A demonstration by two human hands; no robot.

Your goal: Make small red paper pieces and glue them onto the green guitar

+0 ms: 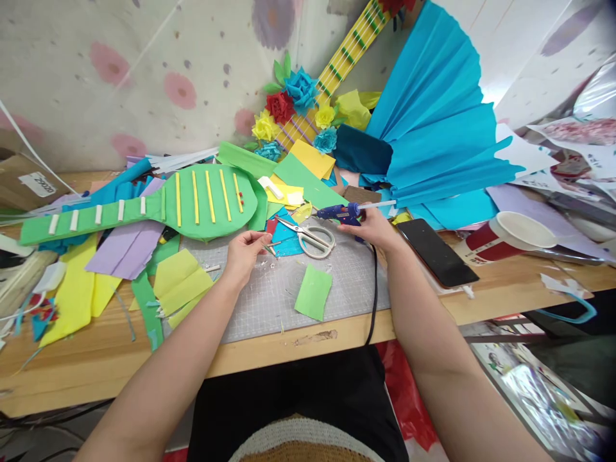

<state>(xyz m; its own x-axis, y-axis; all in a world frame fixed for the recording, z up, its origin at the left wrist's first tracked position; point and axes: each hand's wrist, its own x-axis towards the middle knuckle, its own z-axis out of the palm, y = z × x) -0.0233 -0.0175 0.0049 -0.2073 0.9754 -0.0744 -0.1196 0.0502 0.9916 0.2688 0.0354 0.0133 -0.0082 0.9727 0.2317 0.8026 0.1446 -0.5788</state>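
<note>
My right hand is wrapped round a blue hot glue gun, its nozzle pointing left and a white glue stick sticking out at the back. Thumb and fingers of my left hand are pinched together over the cutting mat. A tiny thin piece shows at those fingertips, too small to name. Between the hands lie scissors with pale handles, on blue paper scraps. Just beyond my left hand rests a green paper lute with yellow strips on its body and white bars along its neck.
A green paper piece lies on the mat. To the right are a phone and a paper cup. A yellow paper instrument with flowers and a large blue crepe fan lean at the back. The gun's black cord drops over the table edge.
</note>
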